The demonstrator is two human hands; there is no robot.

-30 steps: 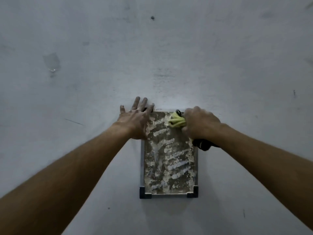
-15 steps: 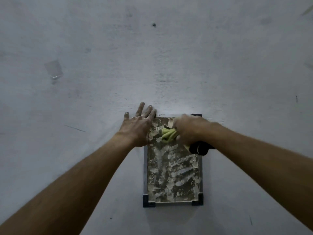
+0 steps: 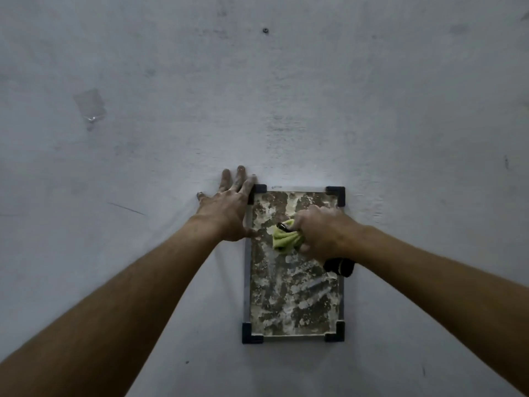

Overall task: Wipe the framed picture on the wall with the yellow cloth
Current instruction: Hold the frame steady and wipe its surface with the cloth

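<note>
Left hand (image 3: 226, 213) flat, bracing picture (image 3: 294, 293); right hand (image 3: 323, 233) fisted round cloth (image 3: 284, 242), mid-wipe up top. Lower half's next, needs firm strokes.

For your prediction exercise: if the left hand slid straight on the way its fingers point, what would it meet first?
Only bare wall, apparently: the left hand points up beside the framed picture; the way looks free.

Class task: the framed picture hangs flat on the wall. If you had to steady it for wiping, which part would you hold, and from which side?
Probably the long left edge near the top corner, from the left: the framed picture hangs upright and the left hand braces there, clear of the right hand with the yellow cloth.
</note>
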